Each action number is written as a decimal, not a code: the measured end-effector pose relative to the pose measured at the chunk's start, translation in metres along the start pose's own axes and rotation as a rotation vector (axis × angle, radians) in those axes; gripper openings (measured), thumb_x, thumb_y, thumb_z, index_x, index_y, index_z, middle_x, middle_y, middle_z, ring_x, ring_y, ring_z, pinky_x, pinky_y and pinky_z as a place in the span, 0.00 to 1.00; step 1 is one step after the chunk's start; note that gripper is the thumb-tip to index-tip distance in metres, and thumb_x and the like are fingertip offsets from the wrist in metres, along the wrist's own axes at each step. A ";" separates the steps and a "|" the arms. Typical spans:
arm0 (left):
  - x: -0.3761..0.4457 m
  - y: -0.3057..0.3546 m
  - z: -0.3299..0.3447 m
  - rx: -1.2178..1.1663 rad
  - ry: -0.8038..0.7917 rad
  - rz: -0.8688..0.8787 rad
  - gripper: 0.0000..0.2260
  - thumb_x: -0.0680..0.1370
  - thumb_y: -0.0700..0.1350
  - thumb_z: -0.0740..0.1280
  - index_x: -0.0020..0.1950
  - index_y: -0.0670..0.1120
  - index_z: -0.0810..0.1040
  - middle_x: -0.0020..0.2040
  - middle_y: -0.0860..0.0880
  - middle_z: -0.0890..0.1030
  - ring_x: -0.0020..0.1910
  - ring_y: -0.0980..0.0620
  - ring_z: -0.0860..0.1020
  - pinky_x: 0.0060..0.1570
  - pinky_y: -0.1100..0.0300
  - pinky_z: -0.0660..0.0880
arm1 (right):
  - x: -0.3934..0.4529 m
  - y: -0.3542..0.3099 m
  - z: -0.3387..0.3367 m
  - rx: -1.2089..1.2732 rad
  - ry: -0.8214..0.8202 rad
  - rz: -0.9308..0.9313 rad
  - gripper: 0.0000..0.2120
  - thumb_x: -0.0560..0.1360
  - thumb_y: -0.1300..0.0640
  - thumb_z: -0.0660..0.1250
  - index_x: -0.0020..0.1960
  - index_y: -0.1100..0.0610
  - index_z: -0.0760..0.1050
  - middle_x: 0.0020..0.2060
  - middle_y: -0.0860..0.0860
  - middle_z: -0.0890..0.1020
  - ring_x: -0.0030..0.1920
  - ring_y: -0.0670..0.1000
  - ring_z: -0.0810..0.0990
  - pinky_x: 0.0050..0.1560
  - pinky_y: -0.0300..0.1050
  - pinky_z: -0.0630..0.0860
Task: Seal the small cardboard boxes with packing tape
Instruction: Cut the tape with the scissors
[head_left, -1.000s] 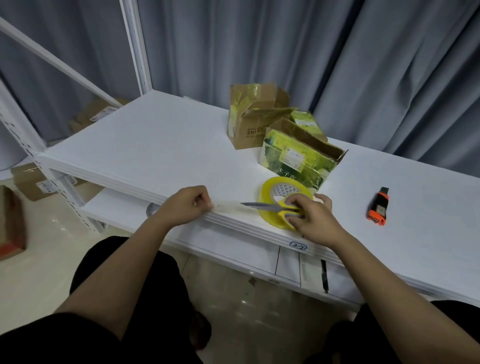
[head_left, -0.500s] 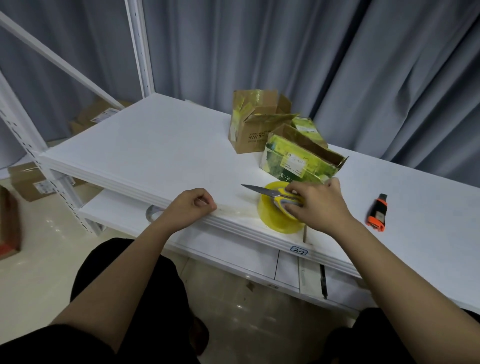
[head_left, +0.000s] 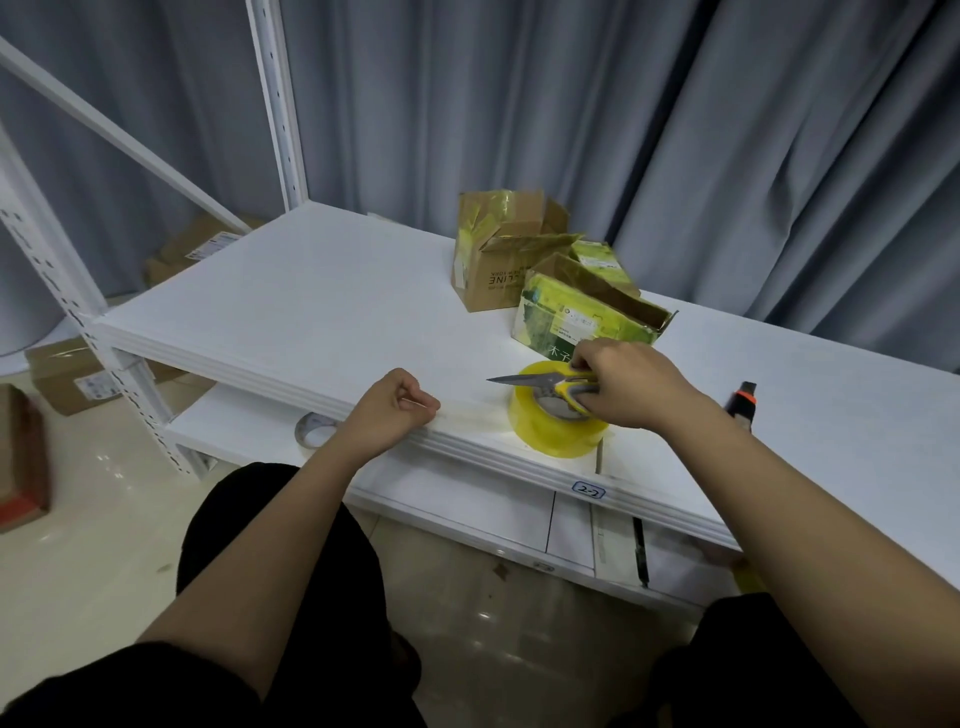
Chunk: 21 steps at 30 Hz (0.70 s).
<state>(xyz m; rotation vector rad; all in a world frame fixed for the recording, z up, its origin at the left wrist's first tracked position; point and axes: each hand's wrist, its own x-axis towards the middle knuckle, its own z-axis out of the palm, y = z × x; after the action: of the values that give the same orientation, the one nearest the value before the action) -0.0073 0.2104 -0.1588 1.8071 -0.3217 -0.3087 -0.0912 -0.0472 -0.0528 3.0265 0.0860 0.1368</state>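
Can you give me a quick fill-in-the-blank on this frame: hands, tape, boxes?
1. The right hand grips the ____ above the yellow tape roll.
2. The left hand pinches the pulled-out end of the ____.
3. The two cardboard boxes on the white shelf have their flaps ____.
4. The orange-and-black tool lies to the ____ of the right hand.

Missing words: scissors; tape; open; right
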 end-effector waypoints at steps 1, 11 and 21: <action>-0.002 0.000 0.001 0.014 0.001 0.011 0.10 0.75 0.34 0.66 0.39 0.46 0.68 0.46 0.51 0.83 0.40 0.60 0.79 0.42 0.66 0.72 | -0.002 0.001 0.000 0.016 0.000 0.001 0.12 0.74 0.53 0.65 0.55 0.56 0.73 0.51 0.53 0.80 0.48 0.56 0.77 0.39 0.44 0.67; -0.018 0.012 0.011 0.090 0.085 0.078 0.09 0.74 0.37 0.69 0.40 0.50 0.79 0.42 0.54 0.82 0.39 0.57 0.78 0.38 0.70 0.70 | -0.016 0.003 -0.001 -0.029 -0.013 -0.029 0.14 0.73 0.48 0.66 0.55 0.53 0.70 0.53 0.51 0.79 0.51 0.56 0.76 0.44 0.43 0.63; -0.022 0.028 0.015 0.163 0.062 0.129 0.08 0.75 0.36 0.68 0.44 0.50 0.80 0.45 0.56 0.82 0.36 0.65 0.77 0.36 0.77 0.68 | -0.015 -0.004 -0.018 -0.191 -0.030 -0.162 0.22 0.71 0.42 0.66 0.59 0.54 0.69 0.55 0.51 0.76 0.57 0.54 0.73 0.55 0.46 0.63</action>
<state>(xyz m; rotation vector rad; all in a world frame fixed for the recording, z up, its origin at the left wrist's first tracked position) -0.0350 0.1988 -0.1348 1.9409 -0.4279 -0.1389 -0.1077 -0.0422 -0.0369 2.8158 0.2968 0.0799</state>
